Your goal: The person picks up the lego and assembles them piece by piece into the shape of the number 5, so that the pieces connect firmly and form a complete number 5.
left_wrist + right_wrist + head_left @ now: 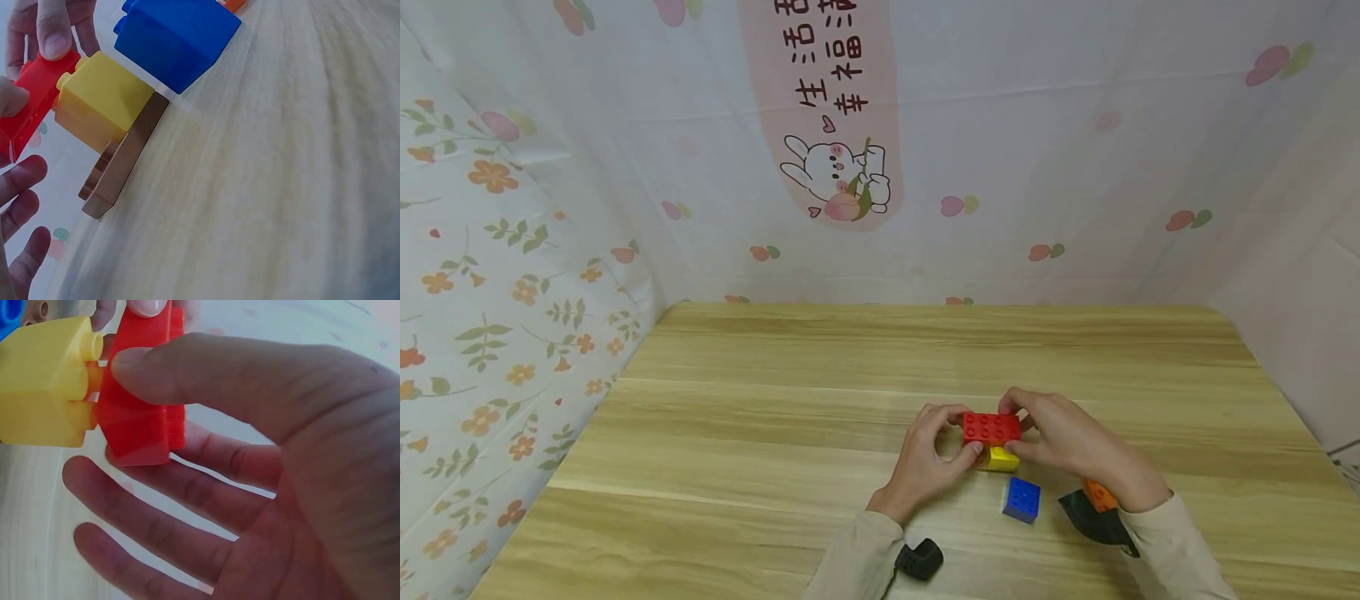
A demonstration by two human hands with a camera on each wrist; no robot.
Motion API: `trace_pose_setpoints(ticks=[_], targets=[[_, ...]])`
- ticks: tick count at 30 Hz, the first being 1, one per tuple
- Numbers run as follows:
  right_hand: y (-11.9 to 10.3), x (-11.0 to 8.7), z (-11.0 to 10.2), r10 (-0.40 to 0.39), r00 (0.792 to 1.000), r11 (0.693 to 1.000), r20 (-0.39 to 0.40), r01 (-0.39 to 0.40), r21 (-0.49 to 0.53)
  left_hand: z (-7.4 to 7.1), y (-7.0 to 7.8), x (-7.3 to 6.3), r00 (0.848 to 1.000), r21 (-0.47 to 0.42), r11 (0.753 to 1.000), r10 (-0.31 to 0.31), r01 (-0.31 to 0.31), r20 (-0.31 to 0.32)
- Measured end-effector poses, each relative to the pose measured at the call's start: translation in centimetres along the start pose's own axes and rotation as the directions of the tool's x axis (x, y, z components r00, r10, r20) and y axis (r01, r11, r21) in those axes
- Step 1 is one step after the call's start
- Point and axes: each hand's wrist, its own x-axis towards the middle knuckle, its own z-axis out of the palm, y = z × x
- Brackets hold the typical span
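A red brick (991, 427) with two rows of studs is held from both ends. My left hand (925, 454) pinches its left end; my right hand (1060, 433) grips the right end between thumb and fingers. Right under it is a yellow brick (1004, 460), seated on one part of a thin brown plate (128, 159) lying on the table. In the right wrist view the yellow studs show beside the red brick's underside, so it is not pressed fully down. A blue brick (1021, 500) stands apart, nearer the person.
An orange brick (1099, 495) lies partly hidden by the right forearm. Black gear (919, 560) sits at the left wrist, and a dark curved piece (1090, 521) beside the right wrist. The wooden table (737, 467) meets patterned cloth (1037, 167) at the back.
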Motion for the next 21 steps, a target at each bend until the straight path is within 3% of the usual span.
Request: trace_pose_setpoints(ticks=[6,15,21], targets=[[-0.25,-0.27,-0.11,-0.005,1.0,0.999,0.01,0.006,-0.034,-0.03,-0.03,0.04,0.998,0.017,0.997,0.07,-0.07,-0.002],[-0.31,-0.24,0.24,0.036,0.999,0.999,0.041,-0.035,-0.008,-0.03,-0.06,0.05,0.996,0.018,0.996,0.089,-0.089,0.006],[-0.41,-0.13,0.8,-0.005,1.0,0.996,0.019,0.006,-0.091,-0.01,-0.13,0.05,0.995,0.013,0.995,0.099,-0.099,0.005]])
